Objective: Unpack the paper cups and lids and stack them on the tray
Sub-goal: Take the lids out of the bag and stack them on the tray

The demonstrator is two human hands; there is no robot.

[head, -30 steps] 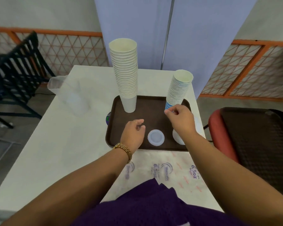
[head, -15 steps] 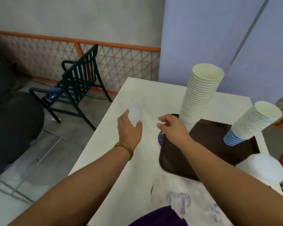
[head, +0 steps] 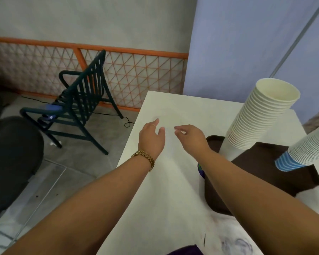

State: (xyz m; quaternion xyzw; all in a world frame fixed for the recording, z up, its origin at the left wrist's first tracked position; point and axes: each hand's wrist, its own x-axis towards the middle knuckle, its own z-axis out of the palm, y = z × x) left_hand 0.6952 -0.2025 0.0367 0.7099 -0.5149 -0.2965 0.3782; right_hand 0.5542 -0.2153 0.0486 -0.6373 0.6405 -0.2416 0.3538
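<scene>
Over table (head: 166,181): left hand (head: 151,138), right hand (head: 191,138), apart

The left part of the worktop (head: 155,190) is bare, so hands can move there. On the right the tray (head: 256,177) holds a tall white cup stack (head: 256,122) and a leaning blue cup stack (head: 306,150); both block that side.
</scene>
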